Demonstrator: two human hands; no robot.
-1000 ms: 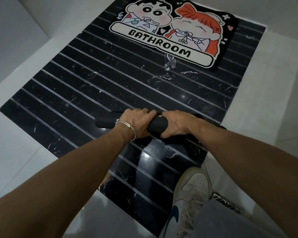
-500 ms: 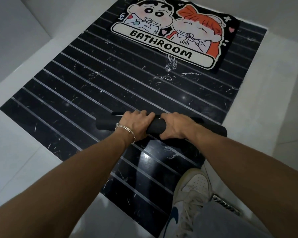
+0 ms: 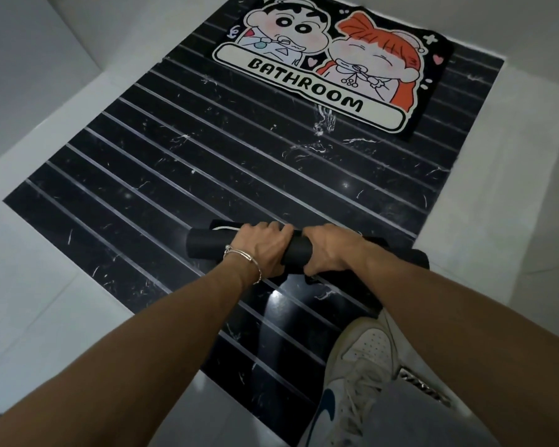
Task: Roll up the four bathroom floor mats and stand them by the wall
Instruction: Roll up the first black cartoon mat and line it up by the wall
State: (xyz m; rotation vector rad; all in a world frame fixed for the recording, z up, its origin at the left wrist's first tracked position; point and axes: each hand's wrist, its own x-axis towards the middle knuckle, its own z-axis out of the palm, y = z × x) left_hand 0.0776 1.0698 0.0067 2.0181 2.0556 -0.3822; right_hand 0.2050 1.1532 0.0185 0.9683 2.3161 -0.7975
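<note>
Both hands are closed over a rolled black mat (image 3: 207, 248) that lies across the floor. The left hand (image 3: 261, 250) wraps its fingers over the top of the roll near the middle, with a thin silver bracelet (image 3: 244, 257) at the wrist, and the right hand (image 3: 328, 250) grips the roll just beside it, the two hands almost touching. The roll's left end sticks out past the left hand, showing a pale line at its edge, while its right end runs out behind the right forearm and is mostly hidden. Ahead of the hands, well apart from the roll, a second mat (image 3: 329, 69) lies flat; it is black with two cartoon figures, one dark-haired and one orange-haired, and the word BATHROOM on a cream band. Nothing lies between the roll and that flat mat but bare floor. Below the right forearm, near the person's body, a white sneaker (image 3: 362, 366) with a blue mark stands on the dark tiles, and a grey trouser leg (image 3: 433, 421) covers the corner beside it. Just right of the shoe, a metal floor drain (image 3: 423, 387) shows partly. The floor (image 3: 175, 175) under the hands is glossy black stone with white veins, cut by thin pale parallel lines running slantwise, and it reflects a spot of light just below the hands. A pale border (image 3: 484, 204) of light tile surrounds the dark panel on the left and right, and pale walls (image 3: 29, 59) rise to the left of and beyond the hands.
</note>
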